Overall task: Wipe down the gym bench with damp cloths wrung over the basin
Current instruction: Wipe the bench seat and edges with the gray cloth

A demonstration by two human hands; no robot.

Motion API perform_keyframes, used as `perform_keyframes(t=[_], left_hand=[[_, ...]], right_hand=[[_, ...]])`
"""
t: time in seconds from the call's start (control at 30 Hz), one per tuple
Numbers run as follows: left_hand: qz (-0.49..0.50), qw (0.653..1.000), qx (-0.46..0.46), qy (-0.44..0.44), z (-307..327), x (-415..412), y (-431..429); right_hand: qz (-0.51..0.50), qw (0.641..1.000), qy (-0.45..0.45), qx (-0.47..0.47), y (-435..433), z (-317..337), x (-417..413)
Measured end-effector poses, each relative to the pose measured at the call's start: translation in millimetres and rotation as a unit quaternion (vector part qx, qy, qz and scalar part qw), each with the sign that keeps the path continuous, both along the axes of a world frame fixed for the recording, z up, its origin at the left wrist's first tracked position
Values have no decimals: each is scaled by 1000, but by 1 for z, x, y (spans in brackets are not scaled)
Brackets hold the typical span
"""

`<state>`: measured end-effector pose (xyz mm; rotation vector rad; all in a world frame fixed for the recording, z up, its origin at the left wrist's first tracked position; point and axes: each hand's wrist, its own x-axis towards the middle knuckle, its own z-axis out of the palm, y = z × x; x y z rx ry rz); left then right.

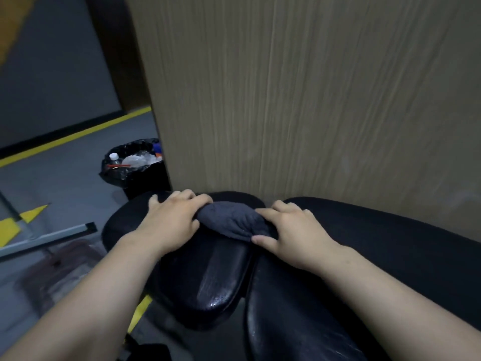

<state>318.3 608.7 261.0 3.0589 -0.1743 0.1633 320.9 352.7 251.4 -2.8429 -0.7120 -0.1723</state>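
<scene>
One cloth (231, 220) sits gripped between left hand (170, 221) and right hand (292, 231).

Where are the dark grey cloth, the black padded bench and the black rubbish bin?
Dark grey cloth (230, 220): head view, middle of its bunched top.
Black padded bench (205, 280): head view, shiny seat pad.
Black rubbish bin (145, 185): head view, its front wall.

No legible text, label, brand or number in view. Floor (65, 183) markings (78, 134): plain yellow paint, no lettering. Bin (141, 183) contents too blurred to read.
</scene>
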Motion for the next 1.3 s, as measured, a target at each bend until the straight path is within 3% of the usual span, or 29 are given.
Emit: perform_keyframes(t=[0.17,0.27,0.37,0.73,0.83,0.93,1.03,1.1,1.2,1.3], left_hand=[[136,988,6,-77,-10,12,30],[205,970,-45,-123,-14,18,44],[249,956,-111,-113,-18,22,58],[232,970,-58,-37,-9,3,54],[226,970,-86,-3,-8,-4,49],[220,968,-118,-5,-4,-14,37],[147,979,-122,-77,2,-25,19],[46,982,-145,-110,6,-34,4],[-124,979,-152,-59,13,-52,-32],[-230,963,-138,-3,16,-71,-79]], right_hand=[[7,999,21,36,57,-1,37],[1,999,16,46,90,-3,45],[1,998,13,54,115,-5,45],[20,998,13,60,100,-4,15],[35,996,62,61,91,7,7],[34,988,83,127,65,19,-11],[22,992,52,115,28,30,-39],[15,994,53,98,0,36,-61],[-12,996,48,71,-48,43,-100],[-44,997,44,50,-93,50,-144]])
